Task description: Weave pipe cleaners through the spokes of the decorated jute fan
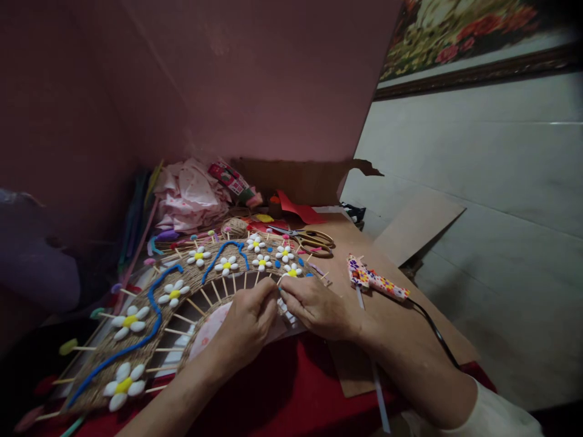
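Note:
A fan-shaped craft piece wrapped in twine (109, 358) lies in front of me, with thin sticks fanning out between its bands. White flowers (129, 323) with yellow centres and a wavy blue strip (157, 309) decorate it. Over its inner right edge, my left hand (252, 318) is closed, thumb and fingers pinched. My right hand (316, 306) pinches just beside it, the fingertips of both hands almost meeting. Whatever sits between them is too small and hidden to name. Small blue dots (277, 264) show on the twine just beyond my fingers.
Gold-handled scissors (319, 240) lie behind my right hand. To the right, a flower-patterned glue gun (376, 279) rests on a brown board (437, 328), its cord trailing forward. Crumpled pink wrapping (191, 194), a twine ball (235, 227) and red paper (303, 209) sit at the back.

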`<control>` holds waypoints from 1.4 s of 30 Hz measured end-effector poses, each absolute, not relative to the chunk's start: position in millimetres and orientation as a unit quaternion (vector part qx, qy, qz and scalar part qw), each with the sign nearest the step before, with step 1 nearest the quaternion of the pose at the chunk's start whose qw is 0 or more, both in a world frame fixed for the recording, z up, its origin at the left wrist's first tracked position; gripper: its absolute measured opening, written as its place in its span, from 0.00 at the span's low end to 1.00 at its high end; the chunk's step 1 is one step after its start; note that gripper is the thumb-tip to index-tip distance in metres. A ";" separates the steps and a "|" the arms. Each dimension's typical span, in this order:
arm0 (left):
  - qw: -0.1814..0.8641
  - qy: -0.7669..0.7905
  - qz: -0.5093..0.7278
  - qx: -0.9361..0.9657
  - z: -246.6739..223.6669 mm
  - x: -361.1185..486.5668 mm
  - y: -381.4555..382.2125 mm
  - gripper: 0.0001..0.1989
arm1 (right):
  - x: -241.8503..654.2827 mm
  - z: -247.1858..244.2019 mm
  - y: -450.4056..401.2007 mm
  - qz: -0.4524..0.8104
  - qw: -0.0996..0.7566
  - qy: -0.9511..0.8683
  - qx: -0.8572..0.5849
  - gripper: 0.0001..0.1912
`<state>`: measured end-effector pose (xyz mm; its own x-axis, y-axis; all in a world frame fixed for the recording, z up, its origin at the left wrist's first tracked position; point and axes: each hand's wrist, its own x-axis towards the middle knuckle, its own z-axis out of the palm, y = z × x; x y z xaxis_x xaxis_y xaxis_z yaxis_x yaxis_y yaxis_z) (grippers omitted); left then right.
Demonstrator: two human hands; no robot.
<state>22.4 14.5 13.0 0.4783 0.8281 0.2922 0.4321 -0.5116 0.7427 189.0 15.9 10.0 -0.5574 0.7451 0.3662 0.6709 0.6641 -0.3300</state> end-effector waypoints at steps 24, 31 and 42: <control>0.738 0.229 0.514 0.371 20.2 37.0 13.2 0.08 | 184.6 14.9 14.4 0.605 0.380 -0.616 -0.333 0.18; 0.724 0.252 0.503 0.400 19.7 31.3 14.1 0.07 | 183.6 17.7 14.3 0.603 0.405 -0.596 -0.343 0.18; 0.608 0.289 0.515 0.531 18.3 22.9 22.7 0.05 | 185.8 14.0 13.3 0.642 0.389 -0.596 -0.285 0.14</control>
